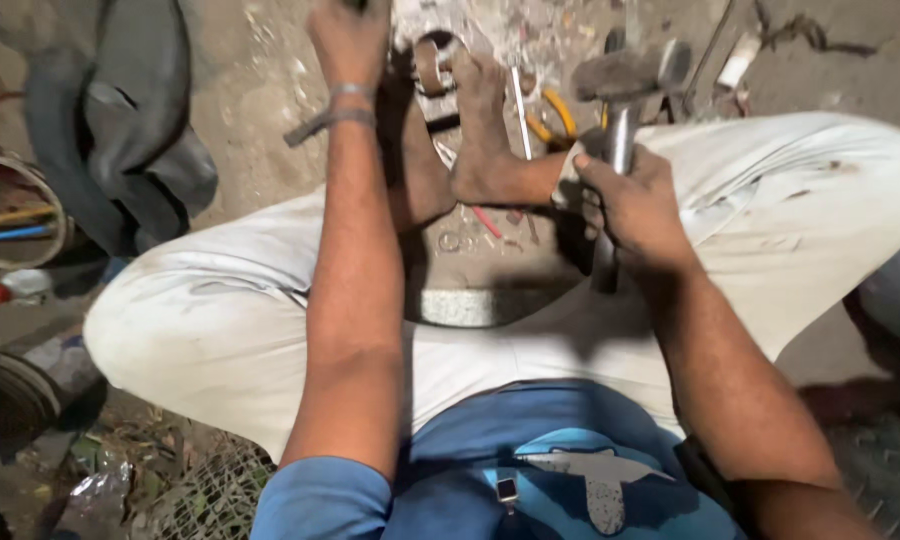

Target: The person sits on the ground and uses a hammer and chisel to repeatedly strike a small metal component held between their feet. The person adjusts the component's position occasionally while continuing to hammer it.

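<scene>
Only one view on my end: head cam, worn by the person, pointing steeply down over their own chest and lap. It sits close, so the forearms fill the middle and the crossed legs span nearly the full width. Near edge catches the blue shirt [530, 480]; far edge reaches the dirt ground [260, 80] past the feet. Left hand [348, 40] is cut off by the top edge, right hand [635, 205] sits right of centre. No second view to overlap.

Blue short-sleeved shirt [530, 470] with a pale bird print [595, 480], dusty off-white trousers [220, 320] smudged with dirt, thin band on the left wrist [340, 108], bare arms, bare feet, bare left hand [348, 35], bare right hand [635, 205]
</scene>
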A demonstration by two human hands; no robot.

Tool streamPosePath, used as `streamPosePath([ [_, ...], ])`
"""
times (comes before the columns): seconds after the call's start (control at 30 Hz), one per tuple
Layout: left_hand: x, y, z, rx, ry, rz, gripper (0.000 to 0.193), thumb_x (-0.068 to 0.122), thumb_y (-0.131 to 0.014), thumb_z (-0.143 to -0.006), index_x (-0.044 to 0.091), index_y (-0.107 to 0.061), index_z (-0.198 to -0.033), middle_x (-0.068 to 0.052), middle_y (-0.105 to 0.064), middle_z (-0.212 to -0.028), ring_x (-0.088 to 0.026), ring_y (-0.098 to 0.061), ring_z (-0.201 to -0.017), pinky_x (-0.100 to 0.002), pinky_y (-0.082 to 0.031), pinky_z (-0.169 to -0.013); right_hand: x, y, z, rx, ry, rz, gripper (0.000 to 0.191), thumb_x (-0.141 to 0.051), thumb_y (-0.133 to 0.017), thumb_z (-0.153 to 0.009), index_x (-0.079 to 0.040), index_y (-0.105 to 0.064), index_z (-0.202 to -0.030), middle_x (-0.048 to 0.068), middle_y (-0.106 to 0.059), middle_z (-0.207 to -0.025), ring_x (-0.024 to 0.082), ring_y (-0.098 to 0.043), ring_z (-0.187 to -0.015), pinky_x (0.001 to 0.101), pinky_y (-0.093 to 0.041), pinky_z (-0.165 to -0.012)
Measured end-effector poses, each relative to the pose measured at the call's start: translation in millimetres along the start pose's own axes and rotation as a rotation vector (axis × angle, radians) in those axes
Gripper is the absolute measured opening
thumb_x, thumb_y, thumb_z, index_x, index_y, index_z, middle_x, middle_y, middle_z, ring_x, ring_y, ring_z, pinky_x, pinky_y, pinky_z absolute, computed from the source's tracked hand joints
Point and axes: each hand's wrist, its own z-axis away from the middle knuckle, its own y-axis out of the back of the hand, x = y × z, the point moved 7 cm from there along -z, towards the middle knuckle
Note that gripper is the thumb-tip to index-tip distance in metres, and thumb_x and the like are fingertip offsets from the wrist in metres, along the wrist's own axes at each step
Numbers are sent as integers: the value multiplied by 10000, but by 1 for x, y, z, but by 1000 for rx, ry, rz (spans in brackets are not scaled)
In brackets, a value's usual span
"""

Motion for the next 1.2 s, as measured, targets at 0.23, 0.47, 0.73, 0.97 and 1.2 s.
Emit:
streamPosePath([
  [0.23,19,-9,69,-414,207,-332,381,344,-677,-918,130,-726,-1229,-182,-747,-1153,-382,-718,-1036,-456,-569,-906,7,-1,2,28,-31,30,191,-184,-733,-938,-58,-592,-913,-8,-512,-609,100,-450,-450,287,-353,-393],
  [0.47,40,2,67,-370,40,-594,623,157,-717,-804,178,-549,-1403,-164,-676,-1241,-354,-640,-1168,-561,-411,-1071,26,0,-48,-51,-88,15,211,-215,-712,-907,-69,-562,-891,-1,-444,-574,144,-412,-423,339,-367,-367],
  [0.73,28,-2,59,-378,124,-518,576,163,-684,-862,198,-559,-1424,-122,-677,-1305,-328,-643,-1212,-612,-360,-1116,29,2,-44,-83,-86,1,210,-211,-677,-933,-57,-535,-945,-5,-440,-589,127,-407,-429,322,-370,-370],
  [0.97,56,15,53,-495,223,-564,424,271,-695,-879,231,-650,-1299,-103,-702,-1262,-308,-647,-1227,-592,-394,-1095,25,-7,-38,-94,-107,-74,132,-179,-638,-952,-97,-535,-940,-24,-423,-585,113,-389,-425,304,-341,-368],
  [1.2,47,9,61,-349,137,-508,325,201,-489,-1000,183,-768,-1166,-96,-735,-1293,-271,-713,-1200,-465,-550,-1042,68,22,-90,-212,-355,-73,111,-274,-615,-1017,-170,-600,-979,-90,-393,-589,55,-378,-450,226,-343,-395],
])
